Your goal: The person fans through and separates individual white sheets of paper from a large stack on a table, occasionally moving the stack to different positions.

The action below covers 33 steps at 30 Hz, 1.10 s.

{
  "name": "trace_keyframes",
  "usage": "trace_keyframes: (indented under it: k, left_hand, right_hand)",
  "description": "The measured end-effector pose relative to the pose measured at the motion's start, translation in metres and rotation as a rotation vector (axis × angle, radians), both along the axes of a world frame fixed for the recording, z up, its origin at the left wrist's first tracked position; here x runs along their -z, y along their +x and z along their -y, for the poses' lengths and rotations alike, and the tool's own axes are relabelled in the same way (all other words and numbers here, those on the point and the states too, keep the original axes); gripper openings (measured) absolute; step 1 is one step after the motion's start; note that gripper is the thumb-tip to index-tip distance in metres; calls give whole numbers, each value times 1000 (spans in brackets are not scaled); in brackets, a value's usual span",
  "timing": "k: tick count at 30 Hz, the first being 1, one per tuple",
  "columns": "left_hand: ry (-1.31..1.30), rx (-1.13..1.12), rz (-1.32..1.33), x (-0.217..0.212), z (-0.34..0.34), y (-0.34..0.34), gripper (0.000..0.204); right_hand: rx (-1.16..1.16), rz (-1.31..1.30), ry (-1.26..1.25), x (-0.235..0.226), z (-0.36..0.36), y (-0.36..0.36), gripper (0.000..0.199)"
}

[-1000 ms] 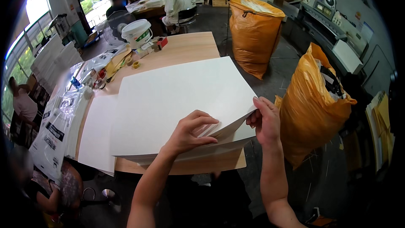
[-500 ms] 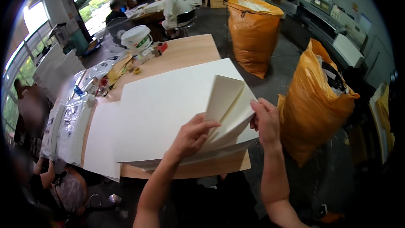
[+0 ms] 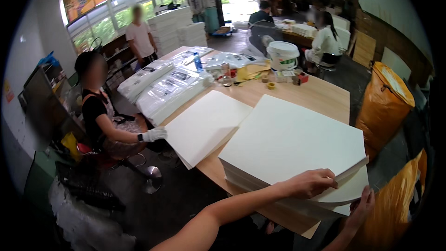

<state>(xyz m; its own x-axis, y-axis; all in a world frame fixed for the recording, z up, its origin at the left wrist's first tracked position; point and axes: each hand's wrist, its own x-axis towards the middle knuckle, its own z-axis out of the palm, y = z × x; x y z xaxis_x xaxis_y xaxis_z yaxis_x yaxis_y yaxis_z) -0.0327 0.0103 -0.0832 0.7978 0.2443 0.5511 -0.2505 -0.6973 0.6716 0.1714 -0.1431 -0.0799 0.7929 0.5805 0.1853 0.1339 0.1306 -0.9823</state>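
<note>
A thick stack of large white sheets [image 3: 292, 139] lies at the near right of the table. Over its near right edge, my left hand [image 3: 312, 183] is closed, fingers curled against the edge of the upper sheets. Below that edge, a few lower sheets [image 3: 346, 187] bow and part from those above. My right hand [image 3: 361, 208] holds the corner of these sheets at the far right, its fingers along their edge and part of its grip hidden. To the left lies a lower pile of white sheets [image 3: 209, 123].
A co-worker's gloved hand [image 3: 154, 134] touches the lower pile. Plastic-wrapped packs [image 3: 174, 90], a blue bottle [image 3: 198, 62], tape rolls [image 3: 271, 85] and a white bucket [image 3: 283, 56] stand farther back on the wooden table [image 3: 325, 95]. Orange sacks [image 3: 383, 104] stand to the right.
The view has swung left, bringing the seated co-worker into sight. The upturned corner of the sheets has come down flat, and both hands are now lower at the stack's near right edge.
</note>
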Motion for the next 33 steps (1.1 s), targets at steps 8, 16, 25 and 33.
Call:
trace_keyframes:
  k: [8,16,25,33]
  left_hand:
    - [0,4,50,13,-4,0,20]
    - [58,-16,89,14,0,1,15]
    - [33,5,81,13,1,0,13]
    - [43,7,62,13,0,0,12]
  right_hand:
    - [-31,32,102,29,2,23,35]
    - [-45,87,-47,3,10,6,31]
    - [38,70,-5,-6,10,-12,32]
    - [8,74,-2,6,23,-6,35]
